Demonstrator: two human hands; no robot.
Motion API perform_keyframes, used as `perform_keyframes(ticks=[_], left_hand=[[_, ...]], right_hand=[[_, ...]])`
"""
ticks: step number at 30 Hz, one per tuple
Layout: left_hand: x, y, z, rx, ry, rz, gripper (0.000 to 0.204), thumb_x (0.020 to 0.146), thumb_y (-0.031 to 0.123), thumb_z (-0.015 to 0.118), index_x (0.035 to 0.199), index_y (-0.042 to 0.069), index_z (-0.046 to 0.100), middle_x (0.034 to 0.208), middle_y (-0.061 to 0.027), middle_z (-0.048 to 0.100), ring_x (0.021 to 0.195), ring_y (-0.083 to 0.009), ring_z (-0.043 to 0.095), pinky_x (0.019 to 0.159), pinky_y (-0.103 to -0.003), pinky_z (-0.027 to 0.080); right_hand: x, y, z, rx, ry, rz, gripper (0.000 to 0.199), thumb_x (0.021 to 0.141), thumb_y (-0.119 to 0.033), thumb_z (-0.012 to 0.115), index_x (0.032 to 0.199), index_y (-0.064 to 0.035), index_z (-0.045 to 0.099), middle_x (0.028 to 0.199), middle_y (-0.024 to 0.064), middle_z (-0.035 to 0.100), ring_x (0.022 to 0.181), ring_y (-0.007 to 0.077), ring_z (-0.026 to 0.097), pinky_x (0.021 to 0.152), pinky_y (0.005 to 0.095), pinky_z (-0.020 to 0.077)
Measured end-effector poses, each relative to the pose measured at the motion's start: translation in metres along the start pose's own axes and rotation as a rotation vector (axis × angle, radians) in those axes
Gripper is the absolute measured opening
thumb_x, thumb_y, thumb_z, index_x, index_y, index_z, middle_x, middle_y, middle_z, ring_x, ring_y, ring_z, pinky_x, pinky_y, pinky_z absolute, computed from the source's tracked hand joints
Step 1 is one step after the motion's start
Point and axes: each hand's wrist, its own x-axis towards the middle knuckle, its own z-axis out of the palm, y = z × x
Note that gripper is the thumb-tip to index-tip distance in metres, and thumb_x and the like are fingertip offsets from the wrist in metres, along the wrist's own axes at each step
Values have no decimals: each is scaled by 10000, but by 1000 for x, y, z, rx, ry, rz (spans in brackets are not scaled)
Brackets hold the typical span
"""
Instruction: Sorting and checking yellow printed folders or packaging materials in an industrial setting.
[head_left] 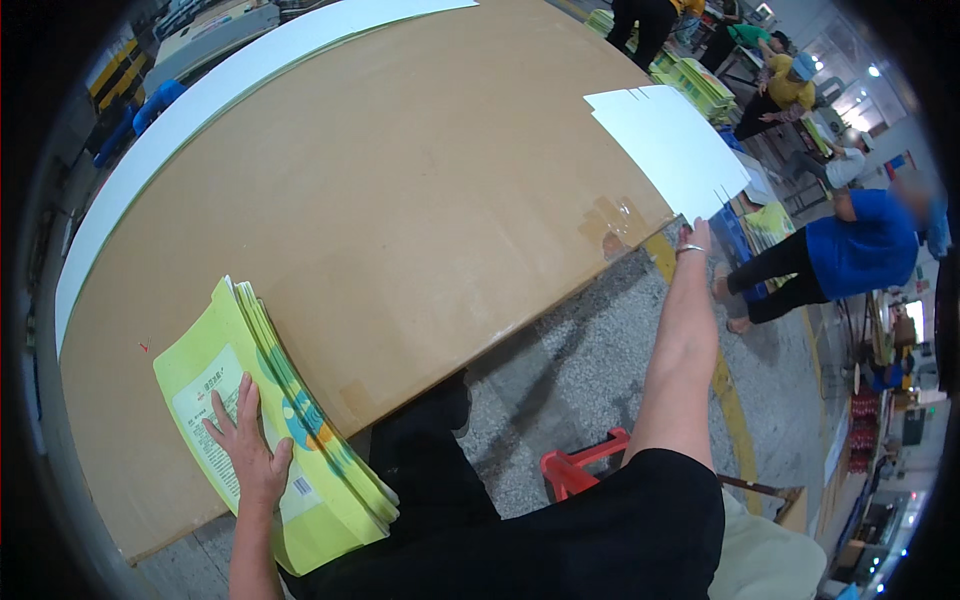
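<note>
My left hand (pixel 252 450) lies flat with spread fingers on a stack of yellow-green printed cardboard pieces (pixel 330 475). The stack rests at the left near edge of the table, partly against my body. Its top piece has a pale label panel, and blue and orange print shows along its layered right side. My right arm stretches out to the far right. There my right hand (pixel 694 237) grips the near corner of a white cardboard sheet (pixel 665 145) with slits along its edges. Most of that hand's fingers are hidden at the sheet.
The brown table (pixel 400 200) has tape patches near its right corner. Large white sheets (pixel 200 120) line its far left edge. A red stool (pixel 580 465) stands on the floor beside me. A person in blue (pixel 865 245) stands at right, with more people and green stacks (pixel 695 85) beyond.
</note>
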Motion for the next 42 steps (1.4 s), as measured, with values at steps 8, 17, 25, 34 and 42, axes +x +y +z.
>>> perform_keyframes(ticks=[8,17,25,34,42], left_hand=[[10,8,15,-44,15,9,851,849,710,412,1484,150,329,1544,-48,336,1458,-423,90,1118,-624,-83],[9,2,17,-45,41,32,839,858,707,416,1483,156,329,1555,-42,321,1451,-443,86,1095,-660,-69],[2,3,9,-72,8,-14,829,789,486,614,1498,209,287,1575,16,279,1444,-475,59,1083,-690,-89],[1,15,5,-110,-26,54,798,840,423,647,1513,242,256,1583,50,250,1453,-456,40,1102,-668,-86],[2,10,15,82,73,-10,724,924,634,396,1526,270,224,1589,123,205,1433,-491,101,1068,-737,-10]], right_hand=[[-55,-21,-1,-20,-203,-52,477,801,157,579,1251,2,549,922,148,621,601,177,609,533,272,554],[-386,-15,-96,-290,-536,120,647,796,20,701,1389,-26,445,1044,111,587,863,189,605,782,315,542],[-517,-84,-76,-1778,-881,-604,887,707,-576,754,1442,-232,398,1266,246,480,1205,374,456,986,597,318],[-517,-30,48,-1375,-1006,-985,1016,690,-729,653,1509,-250,291,1538,288,194,1432,469,150,1102,669,138],[-554,-30,17,-1695,-1323,-636,1107,643,-731,693,1537,-313,192,1587,242,58,1458,457,35,1077,711,117]])
